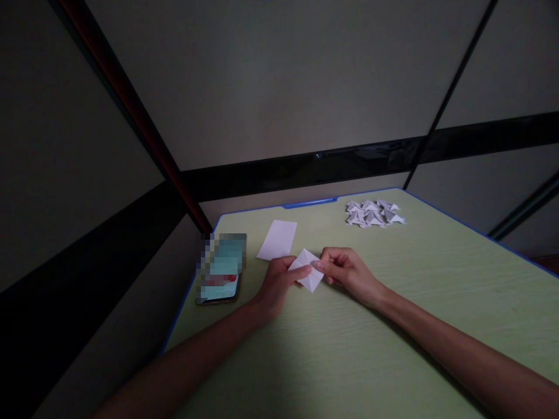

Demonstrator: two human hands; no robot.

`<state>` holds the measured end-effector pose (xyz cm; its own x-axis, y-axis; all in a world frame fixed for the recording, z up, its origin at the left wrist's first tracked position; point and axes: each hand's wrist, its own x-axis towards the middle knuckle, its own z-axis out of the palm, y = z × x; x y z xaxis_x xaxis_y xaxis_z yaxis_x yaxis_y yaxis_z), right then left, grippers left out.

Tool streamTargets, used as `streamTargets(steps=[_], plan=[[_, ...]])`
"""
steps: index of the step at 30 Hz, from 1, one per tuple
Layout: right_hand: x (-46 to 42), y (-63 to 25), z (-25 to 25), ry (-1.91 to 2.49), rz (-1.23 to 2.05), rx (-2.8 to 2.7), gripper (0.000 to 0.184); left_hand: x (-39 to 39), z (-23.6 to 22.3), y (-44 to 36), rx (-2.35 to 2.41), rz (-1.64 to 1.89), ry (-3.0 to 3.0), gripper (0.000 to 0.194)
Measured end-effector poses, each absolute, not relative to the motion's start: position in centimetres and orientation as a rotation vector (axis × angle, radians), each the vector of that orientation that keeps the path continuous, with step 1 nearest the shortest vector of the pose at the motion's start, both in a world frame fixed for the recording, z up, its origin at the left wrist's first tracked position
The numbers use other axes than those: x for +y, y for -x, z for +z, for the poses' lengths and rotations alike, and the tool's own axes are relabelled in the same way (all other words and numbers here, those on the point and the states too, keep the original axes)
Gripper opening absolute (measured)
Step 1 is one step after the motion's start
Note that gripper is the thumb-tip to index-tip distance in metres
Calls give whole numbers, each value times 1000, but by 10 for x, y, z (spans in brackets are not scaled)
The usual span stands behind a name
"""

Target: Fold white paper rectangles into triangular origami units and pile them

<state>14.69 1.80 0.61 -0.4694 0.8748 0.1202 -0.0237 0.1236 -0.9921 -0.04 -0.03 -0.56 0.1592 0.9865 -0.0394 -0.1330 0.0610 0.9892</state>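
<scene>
A small white folded paper square point(311, 280) is held up above the table, one corner pointing up, with crease lines across its face. My left hand point(277, 282) grips its left side, the thumb lying flat over the front and the fingers behind. At the right corner, my right hand point(349, 272) pinches the paper between thumb and curled fingers. Just behind my left hand, a flat white sheet of paper point(278, 238) lies on the table.
The light green table point(393, 337) has a blue edge. Several folded white paper figures point(373, 216) stand in two rows at the back right. A phone point(222, 273), its screen partly pixelated, lies at the left edge. Behind the table rises a panelled wall point(283, 87).
</scene>
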Motion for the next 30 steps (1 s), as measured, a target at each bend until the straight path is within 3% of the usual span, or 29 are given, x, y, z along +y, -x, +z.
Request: streamTargets(steps=[14,18,30], plan=[[19,-147,10,684,1511,-1499,12,1,3,-1,892,1188,-909,17],[20,-150,9,630,1432,-1532,20,2,0,0,943,1153,-953,21],[31,-160,6,710,1311,-1776,8,2,-5,3,1168,1029,-1129,19]])
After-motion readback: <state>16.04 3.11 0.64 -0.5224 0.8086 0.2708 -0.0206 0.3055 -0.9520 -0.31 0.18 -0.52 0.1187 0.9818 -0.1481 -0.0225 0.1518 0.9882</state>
